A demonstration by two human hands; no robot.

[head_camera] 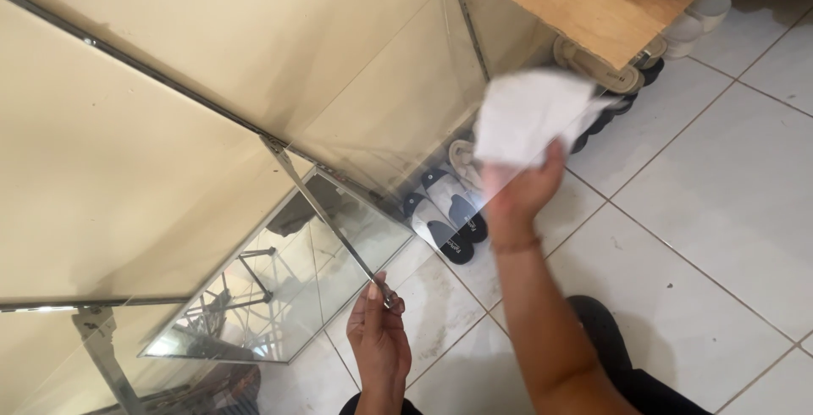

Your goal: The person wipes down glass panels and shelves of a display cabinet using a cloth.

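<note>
My right hand holds a crumpled white cloth pressed against a clear glass shelf of a wall display. My left hand pinches the near corner of the shelf's thin metal bracket, fingers closed on its tip. A lower glass panel below reflects a metal frame. The cloth is blurred. A thin band sits on my right wrist.
Several sandals lie on the white tiled floor under the shelf. A wooden board with more footwear stands at the top right. Cream wall panels with metal rails fill the left.
</note>
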